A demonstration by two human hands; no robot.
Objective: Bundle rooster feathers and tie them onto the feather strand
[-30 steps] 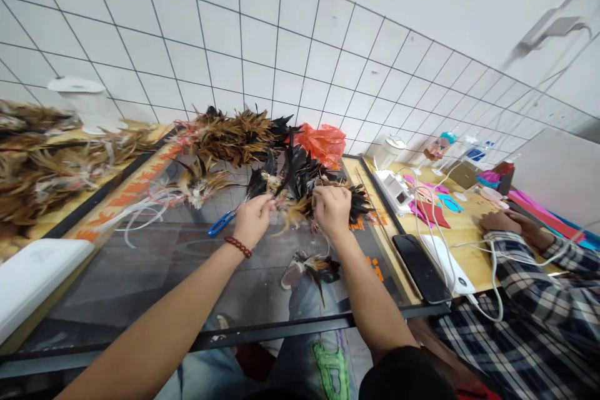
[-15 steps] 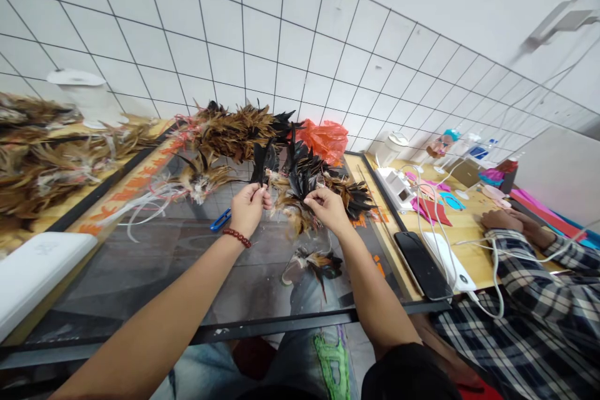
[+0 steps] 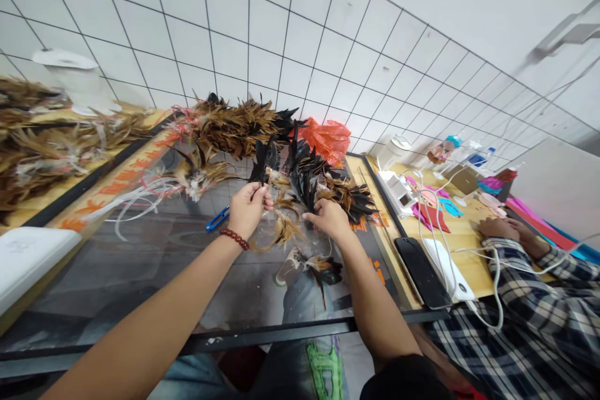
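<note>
My left hand (image 3: 250,205), with a beaded bracelet on the wrist, pinches a small bunch of black feathers (image 3: 265,159) by the lower ends. To its right, my right hand (image 3: 332,217) reaches to the near edge of a pile of dark and brown feathers (image 3: 302,172). Its thumb stands apart from the fingers, whose tips are partly hidden against the pile. Loose tan feathers (image 3: 284,229) lie on the clear-topped table between my hands. A small feather bundle (image 3: 323,269) rests nearer to me.
A long brown feather bundle (image 3: 234,128) and an orange-red plastic bag (image 3: 328,139) lie at the back. A blue cutter (image 3: 217,219) sits left of my hand. Rightward are a phone (image 3: 422,272), a white power strip (image 3: 447,269), cables and a co-worker's hands (image 3: 504,229).
My right hand has gone from a pinch to fingers apart at the pile. Tan feathers beneath now lie more spread out between my hands. The left hand keeps its hold.
</note>
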